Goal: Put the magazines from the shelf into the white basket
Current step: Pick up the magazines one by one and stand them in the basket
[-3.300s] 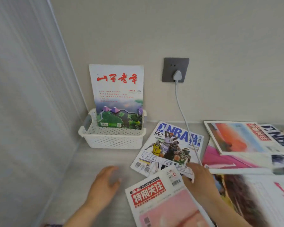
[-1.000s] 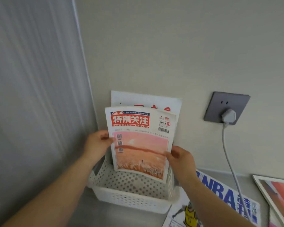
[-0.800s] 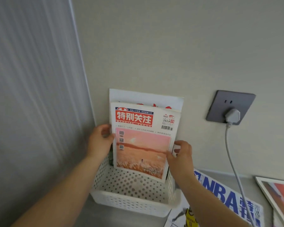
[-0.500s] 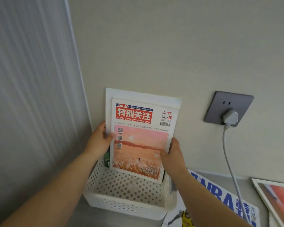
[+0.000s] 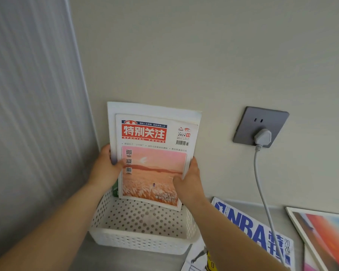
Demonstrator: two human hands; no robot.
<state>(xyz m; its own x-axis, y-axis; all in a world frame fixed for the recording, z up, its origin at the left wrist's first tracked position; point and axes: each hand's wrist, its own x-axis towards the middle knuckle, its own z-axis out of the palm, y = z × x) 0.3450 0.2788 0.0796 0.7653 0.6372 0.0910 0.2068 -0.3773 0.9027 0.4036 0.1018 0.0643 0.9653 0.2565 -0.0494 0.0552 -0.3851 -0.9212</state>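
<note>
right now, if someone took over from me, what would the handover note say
Left hand: grips the left edge of the Special Focus magazine.
Right hand: grips its right edge.
That magazine stands upright in the white basket, in front of another magazine leaning on the wall.
Done: two magazines in the basket; release not yet made.
Left: the NBA magazine, the orange-cover magazine.

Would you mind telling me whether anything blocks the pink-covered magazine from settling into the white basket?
Nothing visible does. Both hands, left hand and right hand, hold the pink-covered magazine upright over the white basket, in front of the white-topped magazine already standing at the back; the floor below looks open.
</note>
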